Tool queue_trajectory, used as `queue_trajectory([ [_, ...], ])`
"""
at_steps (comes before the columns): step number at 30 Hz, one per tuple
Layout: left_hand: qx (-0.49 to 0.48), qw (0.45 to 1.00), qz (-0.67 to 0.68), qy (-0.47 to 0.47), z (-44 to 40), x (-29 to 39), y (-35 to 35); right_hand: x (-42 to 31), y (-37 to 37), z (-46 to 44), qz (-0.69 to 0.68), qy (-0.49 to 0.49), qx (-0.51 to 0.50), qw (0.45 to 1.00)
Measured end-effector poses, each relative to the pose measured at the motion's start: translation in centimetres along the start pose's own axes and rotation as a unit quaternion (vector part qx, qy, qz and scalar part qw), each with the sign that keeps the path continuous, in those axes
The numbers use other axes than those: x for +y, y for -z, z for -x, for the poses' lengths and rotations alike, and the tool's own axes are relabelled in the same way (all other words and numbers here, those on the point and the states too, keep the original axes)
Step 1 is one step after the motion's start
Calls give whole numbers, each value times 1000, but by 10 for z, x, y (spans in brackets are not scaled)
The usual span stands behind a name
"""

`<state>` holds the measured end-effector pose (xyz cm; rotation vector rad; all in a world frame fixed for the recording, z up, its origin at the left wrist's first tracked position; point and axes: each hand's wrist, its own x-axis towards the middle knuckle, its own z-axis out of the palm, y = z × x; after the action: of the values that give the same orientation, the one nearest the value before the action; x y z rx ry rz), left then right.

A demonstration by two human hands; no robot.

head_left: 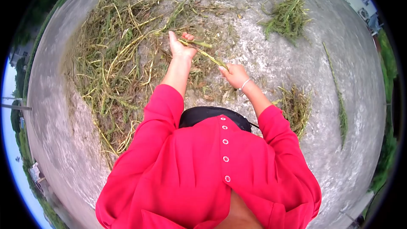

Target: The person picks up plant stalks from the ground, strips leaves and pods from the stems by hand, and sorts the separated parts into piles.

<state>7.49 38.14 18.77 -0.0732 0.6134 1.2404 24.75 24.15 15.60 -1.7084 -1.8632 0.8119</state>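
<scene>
My left hand [181, 49] is palm up, thumb stretched out, with its fingers curled round the plant stalks [202, 44]. At the lower right of it, my right hand [236, 76] grips the end of a yellow-green stalk [213, 59] between thumb and fingers. That stalk slants across the gap between both hands. Beyond the left hand, leafy tops seem to run into the big heap of cut plants [114, 68]; where the held stalks end there I cannot tell. A white bracelet [245, 84] circles my right wrist.
Grey concrete ground [339, 42] surrounds me. A green plant bundle [289, 12] lies at the far right, and a smaller pile [295, 108] sits beside my right arm. One long stalk [336, 89] lies farther right. A black bag or seat [212, 114] shows at my lap.
</scene>
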Motion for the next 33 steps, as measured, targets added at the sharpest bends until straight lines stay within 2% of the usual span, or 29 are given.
queue_trajectory([
  [1, 16, 1000, 6, -1, -5, 2, 5, 1, -4, 2, 49, 52, 39, 997],
  [3, 13, 997, -22, 68, -12, 6, 11, 8, -11, 9, 145, 152, 116, 971],
  [6, -18, 977, -72, 198, -10, 8, 17, -13, 21, 22, 190, 218, 51, 956],
  [7, -24, 950, -149, 274, -3, 0, 14, -23, 27, 21, 235, 279, -32, 931],
  [8, -34, 910, -225, 346, 5, -9, 9, -29, 23, 19, 245, 337, -55, 908],
  [10, -86, 851, -374, 358, 32, -33, -8, -39, 18, 12, 263, 448, -94, 849],
  [11, -113, 813, -445, 359, 41, -41, -17, -39, 24, 9, 261, 446, -95, 851],
  [13, -105, 811, -460, 345, 35, -42, -30, -33, 36, 6, 254, 440, -102, 855],
  [16, -134, 791, -507, 315, 37, -33, -51, 8, 35, 0, 290, 340, -95, 890],
  [18, -144, 703, -634, 288, 51, -36, -52, 29, 49, -5, 307, 258, -38, 916],
  [19, -137, 728, -614, 274, 49, -37, -50, 36, 53, -4, 312, 214, -8, 925],
  [21, -126, 764, -579, 253, 40, -37, -45, 42, 60, 5, 263, 216, 62, 938],
  [22, -145, 811, -481, 299, 33, -34, -44, 46, 67, 12, 243, 215, 97, 941],
  [24, -150, 857, -397, 293, 34, -47, -41, 59, 74, 25, 236, 205, 121, 942],
  [26, -149, 851, -434, 257, 60, -67, -38, 73, 73, 43, 240, 182, 117, 946],
  [27, -154, 847, -451, 236, 71, -76, -39, 90, 64, 49, 216, 210, 131, 944],
  [30, -192, 805, -514, 225, 84, -93, -26, 109, 43, 73, 203, 191, 154, 948],
  [33, -226, 699, -628, 256, 106, -115, -35, 123, 24, 90, 167, 160, 165, 959],
])
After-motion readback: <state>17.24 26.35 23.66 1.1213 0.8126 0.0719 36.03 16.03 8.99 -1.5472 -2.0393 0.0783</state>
